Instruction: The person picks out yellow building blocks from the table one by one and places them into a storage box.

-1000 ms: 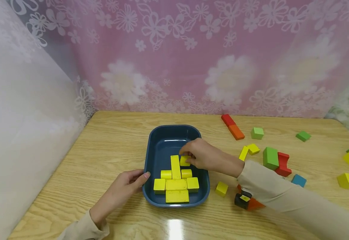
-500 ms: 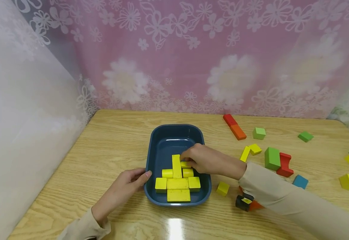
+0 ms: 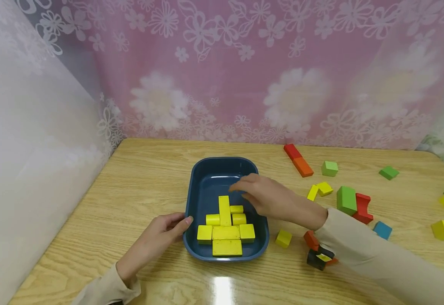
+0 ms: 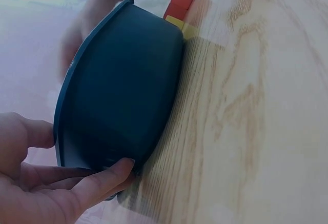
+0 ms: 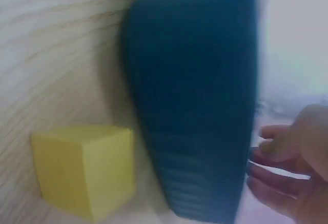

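A dark blue rectangular tray (image 3: 223,165) stands on the wooden table. Its left rim is gripped by my left hand (image 3: 162,237), thumb over the edge and fingers against the outer wall, as the left wrist view also shows. Several yellow wooden blocks lie inside: a long upright-set bar (image 3: 224,210), cylinders (image 3: 239,219) either side, cubes and flat bars towards the near end. A small yellow block (image 3: 236,209) sits right of the long bar, above the right cylinder. Over the tray's right side hovers my right hand (image 3: 265,197), fingers loosely extended, holding nothing.
Beside the tray's right wall lies a yellow cube (image 3: 283,239). Loose blocks are scattered to the right: red and orange bars (image 3: 298,160), green blocks (image 3: 346,200), a red curved piece (image 3: 363,208), a blue block (image 3: 382,230). Near my right sleeve lies a black piece (image 3: 315,259).
My right hand has set the small yellow block down beside the long bar, let go and lifted slightly away. The left hand keeps its hold on the tray rim.
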{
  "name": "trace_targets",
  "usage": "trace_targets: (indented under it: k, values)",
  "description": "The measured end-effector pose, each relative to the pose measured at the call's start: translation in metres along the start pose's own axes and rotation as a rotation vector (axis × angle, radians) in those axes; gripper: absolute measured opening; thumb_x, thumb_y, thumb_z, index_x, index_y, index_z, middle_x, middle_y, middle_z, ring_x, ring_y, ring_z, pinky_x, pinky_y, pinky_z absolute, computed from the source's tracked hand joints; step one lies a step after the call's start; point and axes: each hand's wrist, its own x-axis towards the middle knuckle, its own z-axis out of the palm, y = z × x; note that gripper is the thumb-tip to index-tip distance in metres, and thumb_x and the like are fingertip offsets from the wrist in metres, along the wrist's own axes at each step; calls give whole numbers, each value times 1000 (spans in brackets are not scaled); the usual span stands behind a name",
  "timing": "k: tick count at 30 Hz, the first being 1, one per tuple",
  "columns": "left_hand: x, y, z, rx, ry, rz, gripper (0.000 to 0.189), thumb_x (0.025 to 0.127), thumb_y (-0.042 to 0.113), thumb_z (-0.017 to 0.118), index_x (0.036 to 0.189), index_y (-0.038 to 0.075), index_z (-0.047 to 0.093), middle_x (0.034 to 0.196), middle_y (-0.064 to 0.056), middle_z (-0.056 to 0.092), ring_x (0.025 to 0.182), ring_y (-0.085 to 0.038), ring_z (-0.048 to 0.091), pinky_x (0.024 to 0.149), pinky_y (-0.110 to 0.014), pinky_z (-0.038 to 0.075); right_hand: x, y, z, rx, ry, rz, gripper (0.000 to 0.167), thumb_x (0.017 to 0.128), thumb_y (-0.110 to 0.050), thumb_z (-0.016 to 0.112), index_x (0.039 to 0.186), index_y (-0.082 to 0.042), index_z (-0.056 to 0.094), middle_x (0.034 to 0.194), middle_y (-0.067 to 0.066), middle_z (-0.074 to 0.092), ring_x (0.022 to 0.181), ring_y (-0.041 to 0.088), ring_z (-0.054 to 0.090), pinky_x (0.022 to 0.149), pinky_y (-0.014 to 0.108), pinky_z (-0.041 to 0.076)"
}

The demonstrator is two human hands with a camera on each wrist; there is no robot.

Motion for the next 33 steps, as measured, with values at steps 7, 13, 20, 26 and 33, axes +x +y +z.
trace_targets:
  k: [7, 13, 20, 26, 33]
  values:
    - [0, 0, 1, -2, 2, -10, 53, 100, 32, 55, 131, -10, 52, 126, -23, 59, 109, -29, 62, 82, -34, 59, -48, 5, -28, 18, 182, 159, 25, 83, 7, 70, 104, -5, 64, 95, 3, 65, 78, 13, 59, 64, 26, 56]
    - [-1, 1, 1, 0, -9, -11, 54, 100, 32, 54, 132, -11, 50, 129, -24, 57, 111, -30, 61, 81, -35, 59, -99, 24, -28, 0, -15, 244, 32, 79, 4, 75, 107, -7, 65, 101, 3, 65, 78, 12, 59, 63, 23, 53]
    - [-1, 0, 1, 22, 8, -18, 53, 100, 33, 54, 131, -10, 52, 125, -22, 60, 107, -28, 63, 80, -34, 59, -128, 63, -17, -8, 70, 412, 29, 84, -3, 74, 111, -1, 64, 99, 9, 66, 81, 23, 63, 65, 35, 57]
    - [-2, 0, 2, 15, 7, -29, 53, 100, 33, 55, 131, -11, 52, 126, -23, 60, 107, -28, 63, 80, -34, 59, -126, 83, -15, -134, 118, 321, 41, 76, 6, 75, 115, -3, 65, 100, 16, 60, 78, 25, 59, 58, 34, 56]
    - [-2, 2, 1, 17, 7, -17, 53, 100, 33, 54, 131, -10, 52, 126, -22, 60, 107, -28, 63, 80, -34, 59, -133, 110, -28, -187, 71, 403, 43, 74, 9, 76, 115, 2, 64, 109, 25, 60, 93, 42, 59, 72, 54, 55]
